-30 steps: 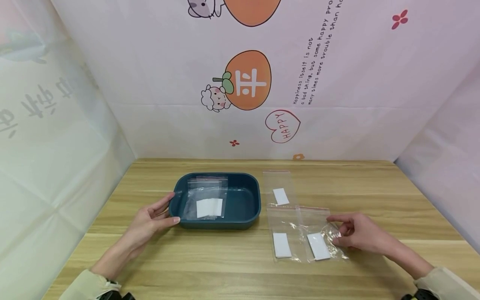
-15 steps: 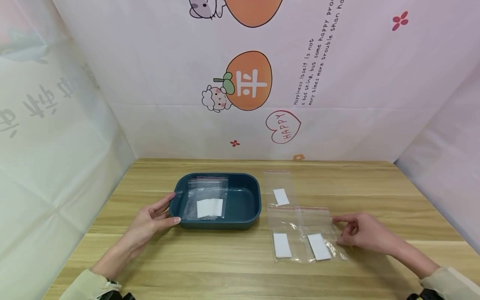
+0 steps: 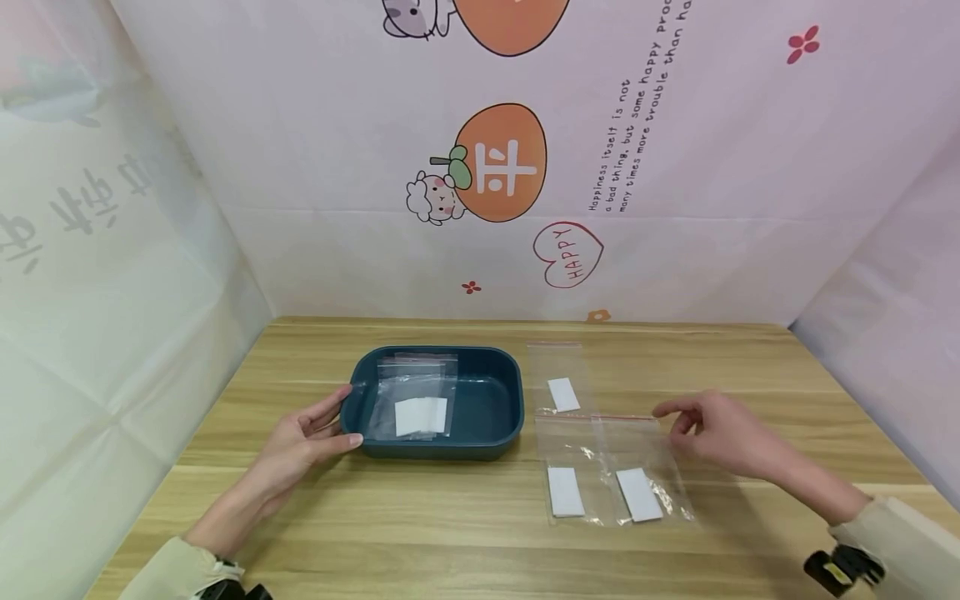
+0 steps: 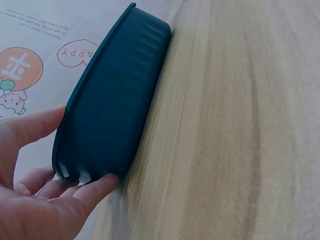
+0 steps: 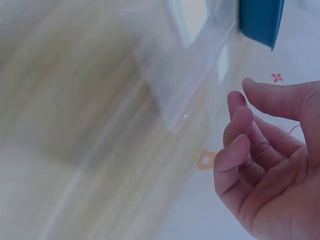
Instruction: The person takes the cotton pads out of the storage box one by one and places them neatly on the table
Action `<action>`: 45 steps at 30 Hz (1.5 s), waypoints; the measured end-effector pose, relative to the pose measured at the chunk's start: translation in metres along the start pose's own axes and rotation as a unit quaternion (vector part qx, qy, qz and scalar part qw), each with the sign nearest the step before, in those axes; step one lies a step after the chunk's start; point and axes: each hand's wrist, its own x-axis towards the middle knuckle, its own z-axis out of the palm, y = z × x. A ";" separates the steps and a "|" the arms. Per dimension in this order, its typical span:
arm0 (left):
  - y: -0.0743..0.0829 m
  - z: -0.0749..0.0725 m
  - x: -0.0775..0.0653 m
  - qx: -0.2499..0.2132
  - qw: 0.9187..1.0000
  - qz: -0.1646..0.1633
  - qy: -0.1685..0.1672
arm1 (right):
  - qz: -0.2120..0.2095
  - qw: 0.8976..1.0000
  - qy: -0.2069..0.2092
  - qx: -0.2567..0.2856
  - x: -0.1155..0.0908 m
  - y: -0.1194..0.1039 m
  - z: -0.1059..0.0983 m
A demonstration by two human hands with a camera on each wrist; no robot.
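Observation:
My left hand (image 3: 300,437) grips the left end of a dark teal plastic box (image 3: 483,408), thumb at the front wall. In the left wrist view its fingertips (image 4: 112,181) meet the box's wall. Inside the box, zip-lock bags with white rectangular pieces (image 3: 420,415) overlap in a pile. Right of the box, three more zip-lock bags lie flat, each with a white piece: a back bag (image 3: 562,393), a front left bag (image 3: 564,492) and a front right bag (image 3: 638,494). My right hand (image 3: 723,433), fingers loosely bent and holding nothing, hovers by the front right bag's upper corner.
The wooden table (image 3: 420,525) meets a printed white cloth backdrop (image 3: 337,250) at its back edge. White cloth also hangs on the left and right sides. Dark devices are strapped at both sleeves, one being the right wrist device (image 3: 843,569).
My right hand has come off the front right bag and moved up toward its zip-side corner. The left hand and the box stay in place.

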 end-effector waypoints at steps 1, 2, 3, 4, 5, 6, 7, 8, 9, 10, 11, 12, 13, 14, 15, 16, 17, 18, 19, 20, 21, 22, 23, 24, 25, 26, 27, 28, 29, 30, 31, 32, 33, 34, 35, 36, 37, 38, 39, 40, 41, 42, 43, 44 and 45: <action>0.000 0.000 0.000 0.000 1.000 0.000 0.000 | 0.004 1.000 0.000 -0.005 0.003 -0.005 -0.001; 0.000 0.000 0.000 0.000 1.000 -0.001 0.000 | 0.004 1.000 -0.001 -0.007 0.006 -0.009 -0.002; 0.000 0.000 0.000 0.000 1.000 -0.002 0.000 | 0.004 1.000 -0.002 -0.010 0.009 -0.013 -0.002; 0.000 0.000 0.000 0.000 1.000 -0.002 -0.001 | 0.002 1.000 -0.003 -0.015 0.012 -0.016 -0.003; 0.000 -0.001 0.000 -0.001 1.000 -0.002 -0.001 | -0.002 1.000 -0.001 -0.019 0.016 -0.019 -0.003; 0.000 -0.001 0.000 -0.001 1.000 -0.002 -0.001 | -0.004 1.000 0.001 -0.025 0.019 -0.023 -0.003; 0.000 -0.001 0.000 -0.002 1.000 -0.002 0.000 | -0.007 1.000 0.003 -0.030 0.023 -0.025 -0.003; 0.000 -0.001 0.000 -0.002 1.000 -0.002 0.000 | -0.013 0.999 0.005 -0.033 0.026 -0.027 -0.002; 0.000 -0.001 0.000 -0.003 1.000 -0.002 0.000 | -0.015 0.999 0.007 -0.036 0.030 -0.029 -0.002; 0.000 -0.001 0.001 -0.003 1.000 -0.001 0.000 | -0.017 0.999 0.009 -0.037 0.033 -0.032 -0.002; 0.000 -0.001 0.001 -0.004 1.000 -0.001 0.000 | -0.018 0.999 0.011 -0.039 0.036 -0.034 -0.002; 0.000 -0.001 0.001 -0.005 1.000 -0.002 -0.001 | -0.019 0.999 0.011 -0.040 0.039 -0.036 -0.002; 0.000 0.000 0.001 -0.006 1.000 -0.003 -0.001 | -0.019 0.999 0.011 -0.041 0.041 -0.038 -0.002; 0.000 0.000 0.001 -0.006 1.000 -0.003 -0.001 | -0.020 0.999 0.011 -0.042 0.044 -0.040 -0.003; -0.001 0.000 0.001 -0.007 1.000 -0.003 -0.002 | -0.022 0.999 0.011 -0.044 0.046 -0.042 -0.003; -0.001 0.000 0.001 -0.008 1.000 -0.003 -0.002 | -0.023 0.999 0.010 -0.045 0.049 -0.045 -0.003; -0.001 0.000 0.001 -0.009 1.000 -0.004 -0.003 | -0.026 0.999 0.010 -0.047 0.051 -0.047 -0.003; -0.001 0.001 0.001 -0.009 1.000 -0.004 -0.003 | -0.032 0.998 0.010 -0.048 0.054 -0.049 -0.002; -0.001 0.001 0.002 -0.009 1.000 -0.004 -0.003 | -0.038 0.998 0.010 -0.050 0.057 -0.051 -0.001; -0.001 0.001 0.002 -0.008 1.000 -0.004 -0.004 | -0.043 0.998 0.010 -0.054 0.060 -0.053 0.000; -0.001 0.001 0.002 -0.008 1.000 -0.003 -0.005 | -0.046 0.997 0.010 -0.058 0.064 -0.056 0.001; -0.001 0.001 0.002 -0.008 1.000 -0.003 -0.004 | -0.049 0.997 0.009 -0.063 0.068 -0.059 0.003; -0.001 0.001 0.002 -0.007 1.000 -0.002 -0.004 | -0.052 0.996 0.009 -0.069 0.071 -0.062 0.004; -0.001 0.001 0.001 -0.006 1.000 0.000 -0.003 | -0.053 0.996 0.007 -0.071 0.075 -0.066 0.005; -0.002 0.001 0.001 -0.005 1.000 0.001 -0.003 | -0.051 0.996 0.004 -0.074 0.078 -0.070 0.006; -0.002 0.001 0.001 -0.004 1.000 0.001 -0.003 | -0.051 0.996 0.002 -0.076 0.082 -0.074 0.008; -0.002 0.001 0.001 -0.003 1.000 0.002 -0.003 | -0.052 0.996 -0.001 -0.075 0.086 -0.078 0.009; -0.002 0.001 0.001 -0.003 1.000 0.003 -0.003 | -0.053 0.996 -0.003 -0.072 0.090 -0.082 0.011; -0.001 0.000 0.000 -0.003 1.000 0.003 -0.003 | -0.056 0.996 -0.004 -0.066 0.094 -0.086 0.013; -0.001 0.000 0.000 -0.002 1.000 0.003 -0.002 | -0.061 0.996 -0.004 -0.061 0.099 -0.089 0.015; -0.001 -0.001 -0.001 -0.002 1.000 0.002 0.000 | -0.064 0.997 -0.005 -0.054 0.104 -0.093 0.017; -0.001 -0.001 -0.001 -0.001 1.000 0.001 0.001 | -0.065 0.997 -0.005 -0.046 0.108 -0.096 0.019; -0.001 -0.001 -0.002 -0.001 1.000 0.000 0.003 | -0.068 0.997 -0.004 -0.038 0.113 -0.099 0.022; -0.001 -0.001 -0.002 -0.001 1.000 0.000 0.004 | -0.072 0.997 -0.003 -0.030 0.118 -0.103 0.024; -0.001 -0.002 -0.003 0.001 1.000 0.001 0.005 | -0.074 0.997 -0.003 -0.021 0.122 -0.107 0.026; -0.001 -0.002 -0.003 0.001 1.000 0.001 0.006 | -0.074 0.997 -0.005 -0.011 0.126 -0.111 0.028; 0.000 -0.001 -0.003 0.002 1.000 0.001 0.006 | -0.071 0.997 -0.007 0.000 0.130 -0.114 0.030; 0.000 -0.001 -0.003 0.004 1.000 0.002 0.004 | -0.072 0.997 -0.007 0.009 0.134 -0.117 0.033; 0.000 -0.001 -0.003 0.004 1.000 0.003 0.004 | -0.075 0.997 -0.009 0.017 0.138 -0.120 0.036; 0.000 -0.001 -0.003 0.005 1.000 0.002 0.003 | -0.072 0.997 -0.013 0.024 0.141 -0.123 0.039; 0.000 -0.001 -0.003 0.004 1.000 0.002 0.003 | -0.070 0.997 -0.017 0.030 0.144 -0.126 0.041; 0.000 0.000 -0.002 0.004 1.000 0.001 0.001 | -0.068 0.997 -0.022 0.038 0.147 -0.129 0.044; 0.000 0.000 -0.002 0.004 1.000 0.000 0.000 | -0.067 0.996 -0.027 0.045 0.150 -0.131 0.048; 0.000 0.000 -0.002 0.004 1.000 -0.001 -0.003 | -0.068 0.996 -0.033 0.052 0.153 -0.133 0.051; 0.000 0.000 -0.001 0.004 1.000 -0.002 -0.004 | -0.068 0.995 -0.039 0.057 0.155 -0.135 0.054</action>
